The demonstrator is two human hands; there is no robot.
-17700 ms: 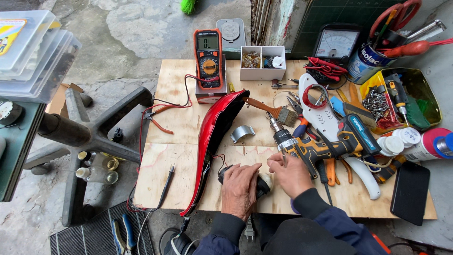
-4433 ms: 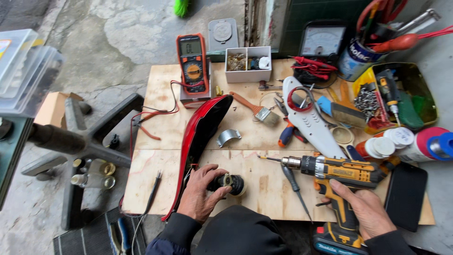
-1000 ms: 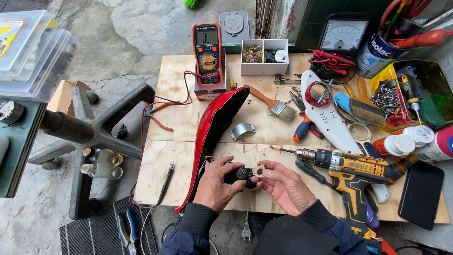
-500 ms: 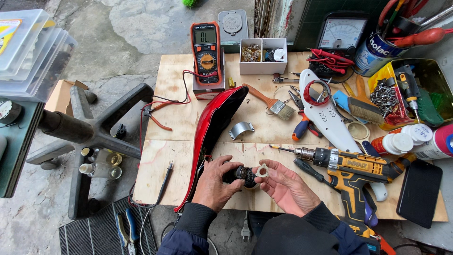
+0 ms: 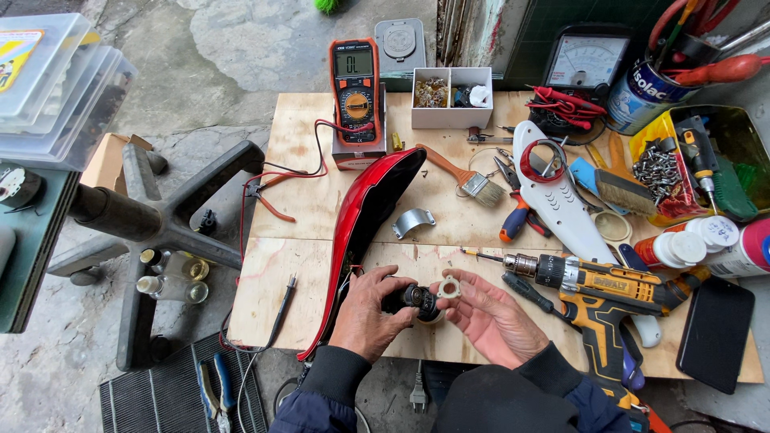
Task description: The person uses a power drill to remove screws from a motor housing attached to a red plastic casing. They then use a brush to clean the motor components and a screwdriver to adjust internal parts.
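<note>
My left hand (image 5: 370,314) is closed around a small black cylindrical part (image 5: 415,297) at the front of the plywood bench (image 5: 297,184). My right hand (image 5: 491,314) pinches a small whitish ring-shaped piece (image 5: 448,287) just to the right of that part, close to its end. A long red curved shell (image 5: 362,218) lies on its side to the left of my left hand. A yellow and black cordless drill (image 5: 589,290) rests on the bench right of my right hand, bit pointing left.
An orange multimeter (image 5: 355,84) with red leads stands at the back, beside a white parts box (image 5: 451,98) and an analog meter (image 5: 584,62). Pliers (image 5: 515,210), a paintbrush (image 5: 465,178), a metal clamp (image 5: 412,220), a screw tray (image 5: 670,167) and a black phone (image 5: 715,332) crowd the right. A chair base (image 5: 148,228) stands left.
Both hands stay together over the black part. The right hand's fingers have shifted slightly, bringing the whitish ring closer to the part's end. The drill lies still.
</note>
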